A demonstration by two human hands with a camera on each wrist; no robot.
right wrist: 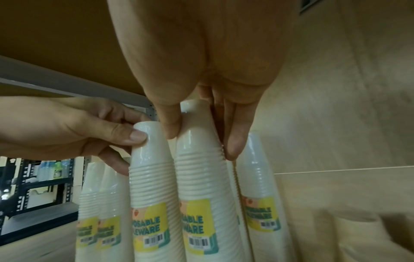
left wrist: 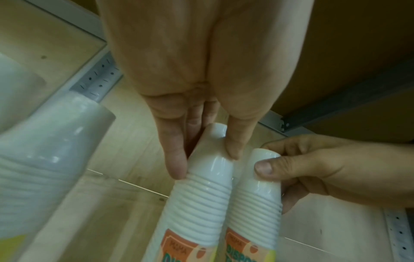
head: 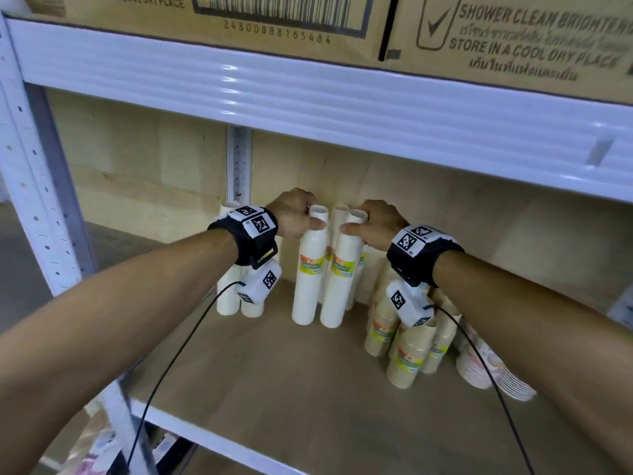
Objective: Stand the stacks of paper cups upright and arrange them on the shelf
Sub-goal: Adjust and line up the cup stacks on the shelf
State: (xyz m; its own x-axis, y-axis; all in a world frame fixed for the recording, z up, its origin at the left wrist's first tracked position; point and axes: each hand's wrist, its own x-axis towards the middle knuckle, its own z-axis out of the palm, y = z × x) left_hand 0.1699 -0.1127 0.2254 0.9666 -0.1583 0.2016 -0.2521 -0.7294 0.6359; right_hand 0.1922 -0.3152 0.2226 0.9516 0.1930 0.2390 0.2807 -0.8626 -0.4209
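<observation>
**Two white stacks upright, both hands on the tops: placement step**

Left hand point(head: 294, 214) pinches the top of the left white cup stack point(head: 308, 272), thumb on the front, fingers behind. Right hand point(head: 375, 222) does the same on the right white cup stack point(head: 340, 279). Both stacks are wrapped, labelled, standing upright side by side on the shelf board point(head: 274, 365), bases apparently down on it; the tops lean slightly toward each other. The wrist views confirm both grips: fingers curled round the top cup of each.

More white stacks point(head: 227, 296) already stand behind and to the left, against the back panel. On the right, brown cup stacks point(head: 404, 351) lean in a loose cluster, not squared up, and a patterned stack point(head: 493, 371) lies tipped over.

Judgement: the step in hand is setting this pair in line with the white row. Next: push them back until they sit just beside the rear stacks, check they stand free, release, then go for the brown cluster. Risk: tall narrow stacks, so they could topple if let go while tilted.
</observation>
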